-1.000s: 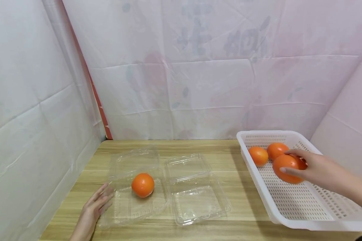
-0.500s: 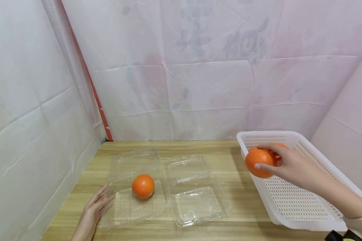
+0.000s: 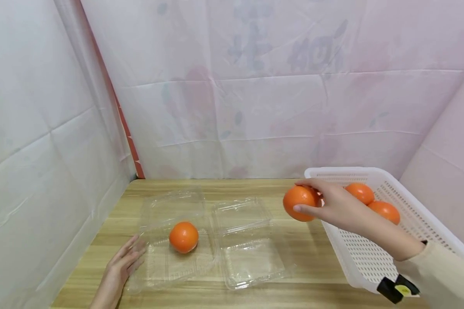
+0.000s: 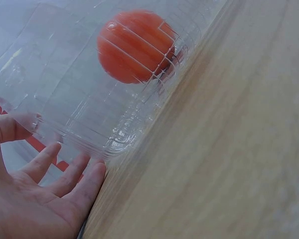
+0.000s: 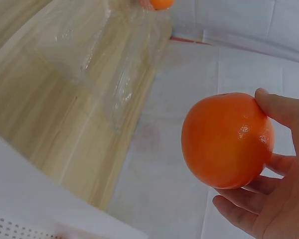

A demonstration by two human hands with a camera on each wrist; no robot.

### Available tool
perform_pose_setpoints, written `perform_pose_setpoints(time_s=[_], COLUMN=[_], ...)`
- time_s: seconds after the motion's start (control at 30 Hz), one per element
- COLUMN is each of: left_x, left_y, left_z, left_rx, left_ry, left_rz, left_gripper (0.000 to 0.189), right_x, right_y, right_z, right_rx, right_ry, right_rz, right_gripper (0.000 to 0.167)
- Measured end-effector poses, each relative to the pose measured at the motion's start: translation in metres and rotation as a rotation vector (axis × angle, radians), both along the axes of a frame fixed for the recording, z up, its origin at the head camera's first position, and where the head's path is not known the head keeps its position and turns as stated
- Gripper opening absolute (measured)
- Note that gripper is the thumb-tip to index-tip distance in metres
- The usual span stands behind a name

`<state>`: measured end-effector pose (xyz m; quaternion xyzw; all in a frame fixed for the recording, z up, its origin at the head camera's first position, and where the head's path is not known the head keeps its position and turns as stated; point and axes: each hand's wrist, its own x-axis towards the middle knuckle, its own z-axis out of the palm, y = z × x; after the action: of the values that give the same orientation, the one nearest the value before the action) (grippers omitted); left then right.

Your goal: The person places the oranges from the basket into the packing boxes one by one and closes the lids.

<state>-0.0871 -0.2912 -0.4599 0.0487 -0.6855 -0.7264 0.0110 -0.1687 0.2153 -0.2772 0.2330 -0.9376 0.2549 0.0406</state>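
My right hand [image 3: 332,206] grips an orange [image 3: 300,202] between thumb and fingers, beside the white basket's left rim and raised over the table. In the right wrist view the fingers wrap the same orange [image 5: 226,141] from the right. My left hand [image 3: 117,268] lies at the left side of an opened clear plastic clamshell box [image 3: 166,262]. In the left wrist view its spread fingers [image 4: 70,177] meet the box's edge. Inside that box sits one orange [image 3: 183,237]. A second opened clamshell box [image 3: 253,262], with nothing in it, lies just right of the first.
The white perforated basket [image 3: 349,262] stands at the right of the wooden table [image 3: 301,266]. Two oranges show in it, one of them a rear orange [image 3: 359,193]; my right hand and forearm hide part of it. White sheeting [image 3: 224,107] walls the back and sides.
My right hand has carried its orange leftward, out over the basket's left rim, uncovering another orange in the basket. My left hand and the two boxes have stayed in place.
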Motion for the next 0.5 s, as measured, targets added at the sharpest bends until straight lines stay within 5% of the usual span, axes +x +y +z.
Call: perform_pose_setpoints(time_s=[0.5], left_x=[0.005], left_y=[0.001], left_z=[-0.001], left_rx=[0.04], left_ry=[0.032], left_rz=[0.008], left_gripper=[0.055], right_x=[-0.007], right_y=[-0.05], right_z=[-0.002], right_rx=[-0.015], right_ry=[-0.063], right_rz=[0.116], right_gripper=[0.064])
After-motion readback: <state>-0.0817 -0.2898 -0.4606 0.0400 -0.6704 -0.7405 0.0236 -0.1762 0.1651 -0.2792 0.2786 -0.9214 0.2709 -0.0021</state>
